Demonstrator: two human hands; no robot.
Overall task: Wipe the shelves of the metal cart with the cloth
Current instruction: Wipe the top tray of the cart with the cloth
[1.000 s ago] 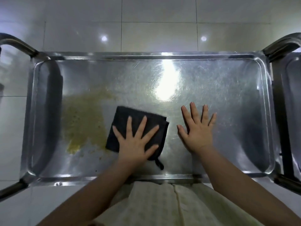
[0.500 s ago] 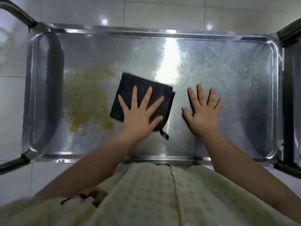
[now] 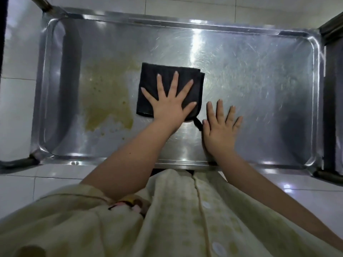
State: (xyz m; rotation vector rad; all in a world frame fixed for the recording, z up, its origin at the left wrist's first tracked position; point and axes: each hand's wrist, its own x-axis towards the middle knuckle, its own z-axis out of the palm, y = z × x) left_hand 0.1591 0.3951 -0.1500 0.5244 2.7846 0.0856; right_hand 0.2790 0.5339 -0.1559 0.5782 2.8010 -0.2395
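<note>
**Left hand pressing the cloth flat on the cart shelf**

The fingers (image 3: 175, 80) of the left hand (image 3: 168, 106) are lying straight and spread wide, pressing down on the black cloth (image 3: 150, 80). The fingers (image 3: 220, 108) of the right hand (image 3: 220, 130) are likewise straight and spread, with the palm resting on bare metal just right of the cloth and nearer the shelf's near edge.

The folded cloth is lying near the middle of the shelf (image 3: 259, 80), slightly toward its left end. A short black loop (image 3: 197, 124) is sticking out of the cloth's near right corner, just beside the right thumb; whether they are touching cannot be told.

A yellowish smear (image 3: 104, 89) is spreading over the metal left of the cloth, running close up to its left edge, with specks trailing toward the near edge. A raised rim (image 3: 185, 25) is running round the shelf, and dark frame tubes (image 3: 39, 2) are meeting its corners. Pale floor tiles (image 3: 16, 108) are showing around the cart, and a pale checked garment (image 3: 185, 210) is hanging against the near edge.
</note>
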